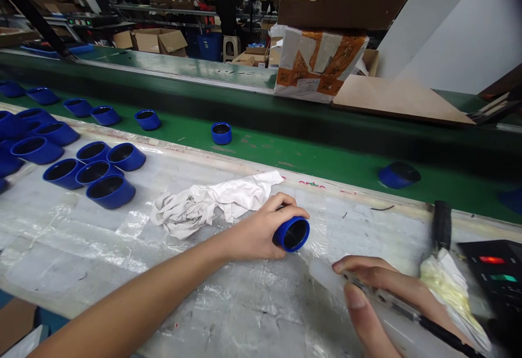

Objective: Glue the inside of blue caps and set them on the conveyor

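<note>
From the head view, my left hand (pixel 259 233) lies on the film-covered table (pixel 122 249) near the middle. Its fingers are curled tight around a blue cap (pixel 292 233), thumb on top, and the cap is tipped on its side so its dark open mouth faces right and toward me. My right hand (pixel 379 292) is at the near right, fingers closed around a pen-like tool (pixel 324 275). The tool's pale translucent tip points left toward the cap, close to it but not touching, and a black cable (pixel 444 339) trails off to the near right. Just left of my left hand, on the far side, lies a crumpled white rag (pixel 212 201). Well to the left stands a cluster of blue caps (pixel 98 172), mouths up. Beyond the table's far edge runs a green belt (pixel 310 156) carrying single caps, one at the middle (pixel 221 133) and one lying to the right (pixel 397 176). To the right of my right hand sit a yellowish wad of cloth (pixel 446 290), a black handle (pixel 441 224) and a black box with red and green lights (pixel 495 271). Farther back, a taped parcel (pixel 318 61) and a cardboard sheet (pixel 395 99) rest on the far ledge, and a person (pixel 226 1) stands among shelves.
</note>
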Available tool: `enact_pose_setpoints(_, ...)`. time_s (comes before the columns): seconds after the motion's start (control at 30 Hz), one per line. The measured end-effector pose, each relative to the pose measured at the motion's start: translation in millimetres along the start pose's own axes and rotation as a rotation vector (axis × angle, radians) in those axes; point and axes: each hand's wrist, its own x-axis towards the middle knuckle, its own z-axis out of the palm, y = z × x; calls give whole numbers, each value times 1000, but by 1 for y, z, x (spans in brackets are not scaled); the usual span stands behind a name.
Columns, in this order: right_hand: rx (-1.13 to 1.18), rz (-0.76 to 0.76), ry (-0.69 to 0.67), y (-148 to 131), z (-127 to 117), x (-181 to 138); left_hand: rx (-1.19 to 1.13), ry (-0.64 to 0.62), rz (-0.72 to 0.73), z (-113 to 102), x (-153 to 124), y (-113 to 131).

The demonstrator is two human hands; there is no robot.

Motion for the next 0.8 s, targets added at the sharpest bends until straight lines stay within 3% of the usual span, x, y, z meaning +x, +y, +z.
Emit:
enact_pose_setpoints(0.4, 18, -74, -9, 2, 2, -3, 12, -15, -9, 0, 0, 1)
enact_pose_setpoints(0.8, 167, -16, 40, -8, 14, -5, 35, -15, 76, -1, 0, 2)
